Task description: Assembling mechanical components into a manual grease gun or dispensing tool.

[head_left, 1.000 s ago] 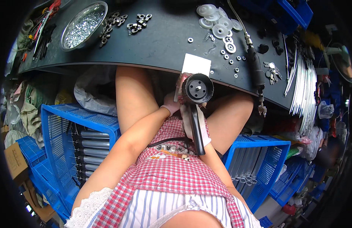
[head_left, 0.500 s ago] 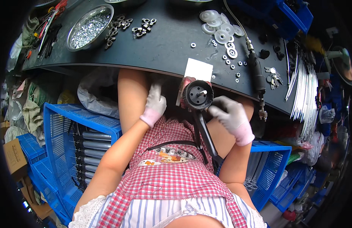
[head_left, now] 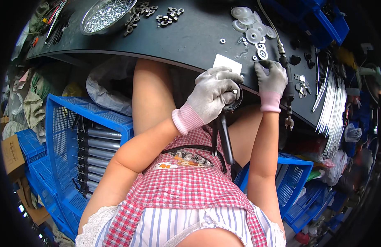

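Observation:
My left hand [head_left: 215, 91], in a grey glove with a pink cuff, is closed over a black round part [head_left: 236, 103] at the table's front edge. A small pale shaft tip [head_left: 235, 92] shows between its fingers, and most of the part is hidden beneath the glove. Below the part, a black two-legged handle [head_left: 224, 140] slants down toward my apron. My right hand [head_left: 273, 80], gloved the same way, reaches over the tabletop with fingers bent and thumb apart. It is beside small metal rings [head_left: 254, 58] and a white plastic disc [head_left: 262, 54].
A white card [head_left: 227, 62] lies behind my left hand. Translucent discs [head_left: 254, 36], a hanging power driver [head_left: 288, 78] and metal rods [head_left: 328, 107] are to the right. At left are a bowl of nuts [head_left: 106, 17], black-and-silver fittings [head_left: 170, 16] and a blue crate [head_left: 54, 136] of cylinders.
My left hand has moved right and up from over my lap onto the black round part. My right hand has left that part's side and gone up to the small rings on the table.

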### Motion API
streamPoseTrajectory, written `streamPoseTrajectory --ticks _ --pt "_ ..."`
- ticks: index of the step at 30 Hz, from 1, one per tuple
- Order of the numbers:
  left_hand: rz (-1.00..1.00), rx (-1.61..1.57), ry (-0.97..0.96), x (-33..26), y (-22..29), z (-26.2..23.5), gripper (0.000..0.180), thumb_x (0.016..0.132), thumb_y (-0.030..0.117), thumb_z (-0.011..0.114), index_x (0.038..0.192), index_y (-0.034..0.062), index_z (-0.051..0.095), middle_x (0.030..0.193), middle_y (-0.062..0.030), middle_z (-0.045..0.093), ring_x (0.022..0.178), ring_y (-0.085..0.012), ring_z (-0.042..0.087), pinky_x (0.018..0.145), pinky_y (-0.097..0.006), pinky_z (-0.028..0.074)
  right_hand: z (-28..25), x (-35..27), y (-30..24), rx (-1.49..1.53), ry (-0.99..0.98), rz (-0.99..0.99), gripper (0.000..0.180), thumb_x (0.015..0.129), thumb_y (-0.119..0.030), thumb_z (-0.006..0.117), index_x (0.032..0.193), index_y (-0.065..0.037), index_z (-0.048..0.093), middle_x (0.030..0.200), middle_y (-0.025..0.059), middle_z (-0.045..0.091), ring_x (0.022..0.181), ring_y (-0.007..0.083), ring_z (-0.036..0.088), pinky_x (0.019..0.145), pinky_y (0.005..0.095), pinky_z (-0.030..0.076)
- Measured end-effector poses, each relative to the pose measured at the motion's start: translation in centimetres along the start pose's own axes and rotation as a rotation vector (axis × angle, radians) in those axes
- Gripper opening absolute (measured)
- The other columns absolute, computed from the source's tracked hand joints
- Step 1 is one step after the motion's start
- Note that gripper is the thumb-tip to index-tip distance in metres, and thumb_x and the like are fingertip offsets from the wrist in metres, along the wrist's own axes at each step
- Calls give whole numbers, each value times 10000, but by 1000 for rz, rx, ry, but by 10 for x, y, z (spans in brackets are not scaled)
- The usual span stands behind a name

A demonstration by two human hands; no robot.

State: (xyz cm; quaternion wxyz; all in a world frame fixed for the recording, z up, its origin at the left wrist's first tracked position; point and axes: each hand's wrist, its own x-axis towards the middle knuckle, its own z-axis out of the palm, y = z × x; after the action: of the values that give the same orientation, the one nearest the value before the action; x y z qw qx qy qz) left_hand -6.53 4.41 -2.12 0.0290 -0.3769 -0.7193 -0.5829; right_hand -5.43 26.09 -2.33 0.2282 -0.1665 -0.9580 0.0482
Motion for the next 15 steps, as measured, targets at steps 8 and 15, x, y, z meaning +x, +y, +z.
streamPoseTrajectory --ticks 8,15 --pt "23 -2 -24 -2 4 -11 448 709 218 735 1115 88 597 1160 -135 606 1151 -336 539 1017 -451 383 -95 -32 -57 685 -261 -299 210 655 -79 780 853 -65 710 866 88 660 812 239 638 751 333 509" --pt "90 57 88 -8 -9 -1 634 613 276 764 1182 100 545 1107 -139 594 1062 -356 560 951 -467 413 -98 -24 -61 585 -348 -392 197 704 -80 762 889 -63 698 849 92 663 766 247 655 695 335 519"
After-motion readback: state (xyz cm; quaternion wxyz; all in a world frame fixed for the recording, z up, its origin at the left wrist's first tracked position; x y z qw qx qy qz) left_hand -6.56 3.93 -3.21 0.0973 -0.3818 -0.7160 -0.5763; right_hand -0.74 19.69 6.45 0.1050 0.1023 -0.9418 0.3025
